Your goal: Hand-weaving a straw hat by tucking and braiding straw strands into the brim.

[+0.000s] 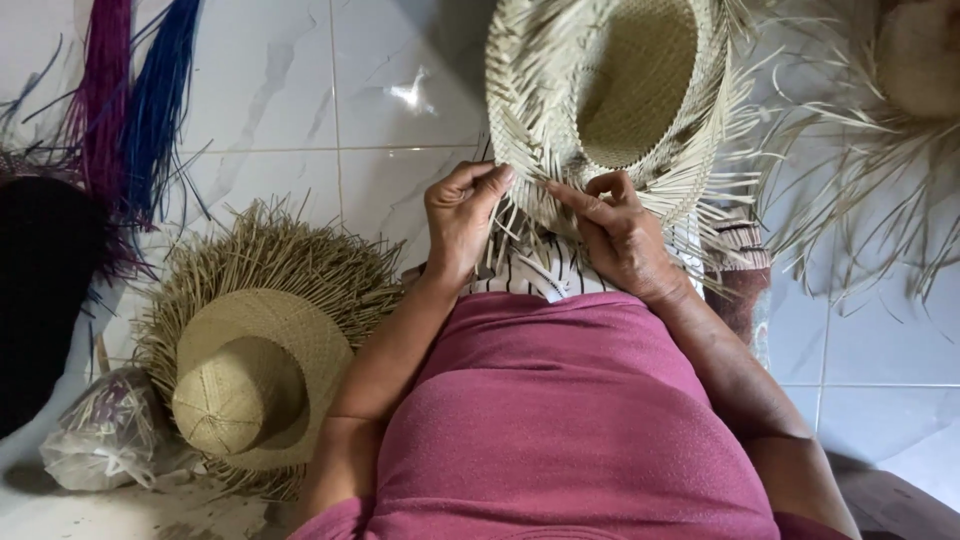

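A pale woven straw hat (610, 80) with loose strands fringing its unfinished brim is held up in front of me, its hollow crown facing the camera. My left hand (462, 215) pinches the brim's near edge between thumb and fingers. My right hand (618, 232) grips loose strands at the brim just to the right, its fingers curled around them. Both hands are close together at the brim's lower edge, above my lap in a pink top and striped cloth.
A second straw hat (255, 365) with a ragged fringe lies on the white tiled floor (300, 110) at left. Bundles of purple and blue fibre (130, 100) lie at upper left, a plastic bag (105, 430) at lower left, and another fringed hat (900, 90) at upper right.
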